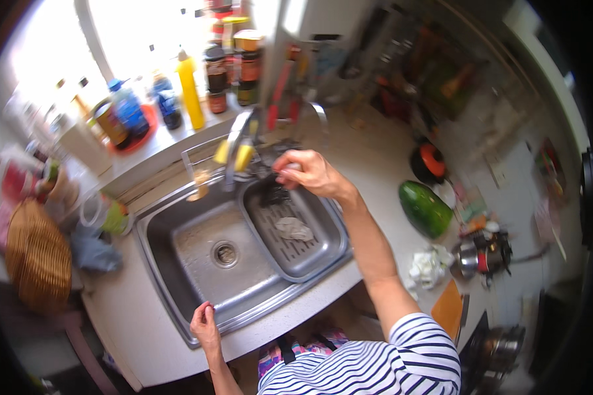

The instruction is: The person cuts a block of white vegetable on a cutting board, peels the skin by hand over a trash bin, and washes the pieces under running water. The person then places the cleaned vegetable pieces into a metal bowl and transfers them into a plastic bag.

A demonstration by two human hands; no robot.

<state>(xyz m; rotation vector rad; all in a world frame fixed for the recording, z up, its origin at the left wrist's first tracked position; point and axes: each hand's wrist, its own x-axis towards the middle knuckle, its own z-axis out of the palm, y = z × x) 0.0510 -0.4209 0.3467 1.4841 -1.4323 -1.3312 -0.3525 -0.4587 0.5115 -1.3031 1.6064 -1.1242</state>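
My right hand is raised over the back of the sink's right side, near the faucet, its fingers curled; whether it holds something is blurred. Below it sits a grey slotted drain basket, with a crumpled whitish cloth or wrap and something dark inside. My left hand is at the front left rim of the steel sink, fingers bent together, with nothing visible in them. A round drain strainer lies in the sink's floor. Yellow sponges are behind the faucet.
Bottles, a yellow squeeze bottle and stacked jars line the windowsill. Right on the counter are a green melon or gourd, a crumpled white plastic bag and a metal kettle or pot. A woven basket stands at left.
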